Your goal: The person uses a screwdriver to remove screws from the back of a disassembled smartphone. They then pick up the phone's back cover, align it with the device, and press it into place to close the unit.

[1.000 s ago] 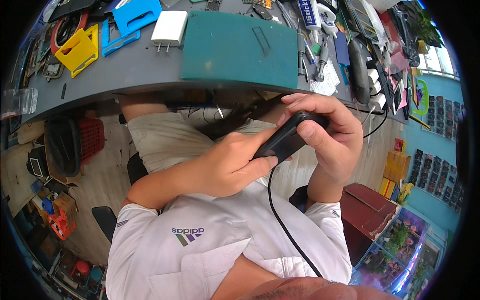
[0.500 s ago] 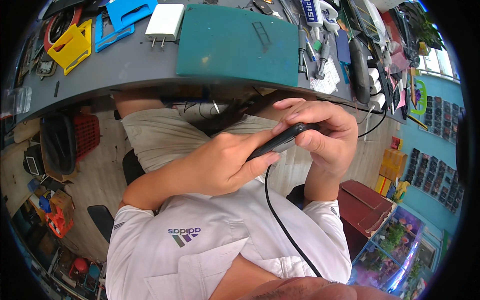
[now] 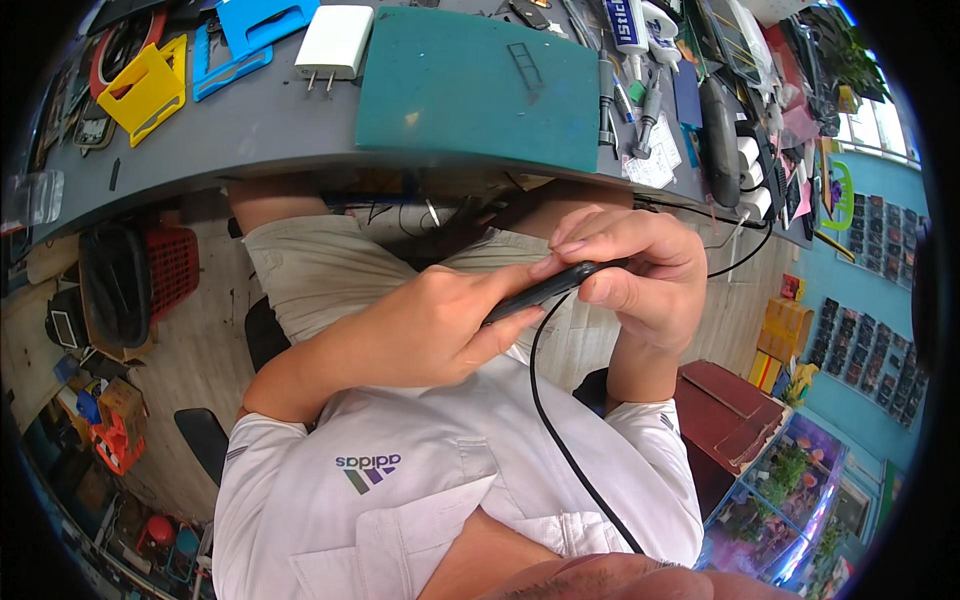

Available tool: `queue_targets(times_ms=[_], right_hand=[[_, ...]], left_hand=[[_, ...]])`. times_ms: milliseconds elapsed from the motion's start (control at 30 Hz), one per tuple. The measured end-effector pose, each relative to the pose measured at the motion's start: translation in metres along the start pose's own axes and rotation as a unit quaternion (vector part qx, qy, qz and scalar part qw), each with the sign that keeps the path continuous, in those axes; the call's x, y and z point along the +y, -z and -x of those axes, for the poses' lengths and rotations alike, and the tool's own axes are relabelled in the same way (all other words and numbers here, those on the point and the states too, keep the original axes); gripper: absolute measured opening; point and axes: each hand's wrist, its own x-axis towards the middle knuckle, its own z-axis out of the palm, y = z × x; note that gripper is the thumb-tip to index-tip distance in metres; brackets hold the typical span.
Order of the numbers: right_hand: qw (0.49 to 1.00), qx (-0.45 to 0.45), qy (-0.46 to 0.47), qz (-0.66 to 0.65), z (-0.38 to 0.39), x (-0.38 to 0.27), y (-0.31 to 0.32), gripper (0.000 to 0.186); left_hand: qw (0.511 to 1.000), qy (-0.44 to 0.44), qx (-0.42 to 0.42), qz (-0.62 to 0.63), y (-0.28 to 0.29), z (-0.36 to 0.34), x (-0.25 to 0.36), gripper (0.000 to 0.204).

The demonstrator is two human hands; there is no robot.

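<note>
A slim black phone, seen almost edge-on, is held between my two hands above my lap. My left hand grips its lower left end, with the fingers along the far side and the thumb on the near side. At the upper right end, my right hand pinches the phone's rounded corner between thumb and fingers. Most of the phone's flat face is hidden at this angle. A black cable curves down from beside the phone over my shirt; where its upper end goes is hidden.
Ahead stands a grey workbench with a green mat. A white charger, a yellow plastic holder and blue holders lie left of the mat. Screwdrivers, tubes and white plugs crowd the right side.
Both hands have tipped the phone so less of its face shows. My right hand has shifted slightly left and down.
</note>
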Motion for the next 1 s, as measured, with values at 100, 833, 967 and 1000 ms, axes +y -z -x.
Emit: queue_targets(times_ms=[100,833,967,1000], right_hand=[[1.000,-0.013,-0.005,-0.005,-0.002,0.000,-0.002,0.026],[0.936,-0.046,0.207,0.280,-0.009,0.014,-0.012,0.047],[0.959,0.031,0.170,0.225,-0.013,0.019,-0.018,0.071],[0.966,0.036,0.142,0.215,-0.011,0.020,-0.016,0.070]], left_hand=[[0.999,-0.001,0.001,-0.033,0.002,0.004,-0.002,0.050],[0.996,-0.029,0.034,-0.077,0.007,0.010,-0.014,0.041],[0.996,0.032,0.080,-0.028,0.016,0.019,-0.008,0.042],[0.994,0.045,0.096,0.003,0.019,0.021,-0.008,0.042]])
